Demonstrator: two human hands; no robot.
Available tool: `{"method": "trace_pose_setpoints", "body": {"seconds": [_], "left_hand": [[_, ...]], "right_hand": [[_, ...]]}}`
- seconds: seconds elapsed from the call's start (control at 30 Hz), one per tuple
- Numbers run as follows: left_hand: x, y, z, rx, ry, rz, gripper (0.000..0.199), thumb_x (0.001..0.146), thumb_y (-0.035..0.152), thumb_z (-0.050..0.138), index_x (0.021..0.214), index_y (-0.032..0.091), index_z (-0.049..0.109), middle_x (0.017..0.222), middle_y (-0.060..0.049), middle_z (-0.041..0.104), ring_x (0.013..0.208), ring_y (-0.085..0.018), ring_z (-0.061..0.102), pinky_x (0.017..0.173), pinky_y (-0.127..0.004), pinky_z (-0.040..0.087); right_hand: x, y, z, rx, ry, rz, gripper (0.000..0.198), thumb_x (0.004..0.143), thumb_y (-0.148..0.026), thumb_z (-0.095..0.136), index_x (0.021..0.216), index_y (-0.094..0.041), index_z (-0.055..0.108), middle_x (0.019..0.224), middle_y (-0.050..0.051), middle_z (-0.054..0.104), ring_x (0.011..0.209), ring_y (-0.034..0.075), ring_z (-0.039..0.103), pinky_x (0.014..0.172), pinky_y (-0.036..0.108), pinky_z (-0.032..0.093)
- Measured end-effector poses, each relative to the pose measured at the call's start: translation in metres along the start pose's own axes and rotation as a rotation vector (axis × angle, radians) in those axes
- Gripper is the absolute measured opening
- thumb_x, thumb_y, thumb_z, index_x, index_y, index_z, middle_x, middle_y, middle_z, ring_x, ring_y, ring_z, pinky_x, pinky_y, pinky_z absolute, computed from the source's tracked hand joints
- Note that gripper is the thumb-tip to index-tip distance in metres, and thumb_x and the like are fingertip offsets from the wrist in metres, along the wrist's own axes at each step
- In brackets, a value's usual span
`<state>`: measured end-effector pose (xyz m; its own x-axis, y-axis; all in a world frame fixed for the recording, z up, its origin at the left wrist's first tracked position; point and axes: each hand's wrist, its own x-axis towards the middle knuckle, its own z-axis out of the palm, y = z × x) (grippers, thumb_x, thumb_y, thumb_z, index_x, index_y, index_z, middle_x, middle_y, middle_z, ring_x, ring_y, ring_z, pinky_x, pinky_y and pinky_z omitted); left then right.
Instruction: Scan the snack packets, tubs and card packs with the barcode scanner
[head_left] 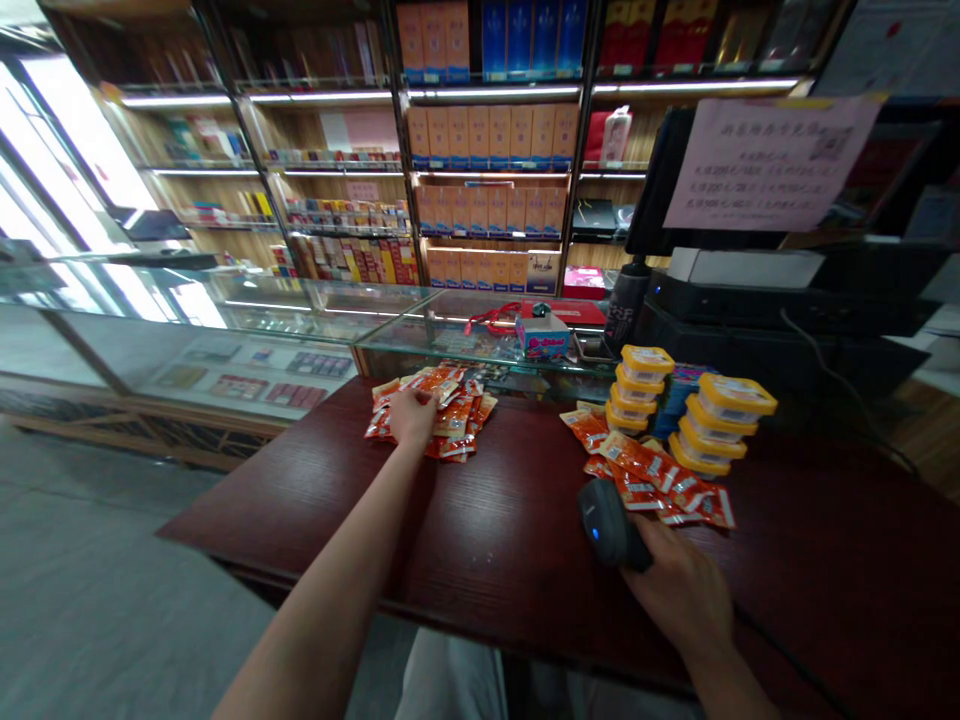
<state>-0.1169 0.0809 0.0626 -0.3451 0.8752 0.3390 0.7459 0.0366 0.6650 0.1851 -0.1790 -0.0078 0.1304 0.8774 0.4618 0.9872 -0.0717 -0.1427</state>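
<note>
My left hand [411, 416] rests on a heap of orange-red snack packets [456, 412] at the left of the counter. Its fingers are curled closed at a packet, though the fingertips are partly hidden. In my right hand [686, 585] is a black barcode scanner [604, 520] with a blue light, its cable trailing to the lower right. Just beyond the scanner lies a second, looser group of the same kind of packets [660, 475]. Behind that group stand two stacks of yellow-lidded tubs [639, 388].
The dark wooden counter [480, 520] adjoins glass display cases [247, 345]. A small blue and pink box [544, 338] sits on the glass. To the right stands a monitor with a paper notice [772, 165] taped on it. Shelves of boxed goods [491, 140] line the back wall.
</note>
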Motion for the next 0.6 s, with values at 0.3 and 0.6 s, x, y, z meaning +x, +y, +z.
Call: {"method": "trace_pose_setpoints", "body": {"seconds": [0.3,0.6], "left_hand": [[-0.04,0.036,0.038,-0.196,-0.072,0.204,0.011,0.073,0.029,0.063,0.074,0.019,0.067,0.085,-0.006,0.065,0.087,-0.021,0.059,0.081,-0.031,0.043],[-0.112,0.088,0.109,-0.604,-0.632,0.062,0.006,0.066,0.02,0.069,0.062,0.017,0.064,0.05,0.0,0.059,0.042,-0.012,0.05,0.049,-0.023,0.038]], "right_hand": [[0.001,-0.001,0.0,0.016,0.003,0.019,0.026,0.079,-0.023,0.055,0.105,-0.021,0.06,0.091,0.004,0.07,0.082,0.021,0.065,0.071,0.031,0.042],[0.002,0.0,0.002,0.067,-0.022,0.03,0.033,0.074,-0.017,0.055,0.106,-0.022,0.06,0.093,0.004,0.069,0.086,0.02,0.064,0.076,0.029,0.042]]}}
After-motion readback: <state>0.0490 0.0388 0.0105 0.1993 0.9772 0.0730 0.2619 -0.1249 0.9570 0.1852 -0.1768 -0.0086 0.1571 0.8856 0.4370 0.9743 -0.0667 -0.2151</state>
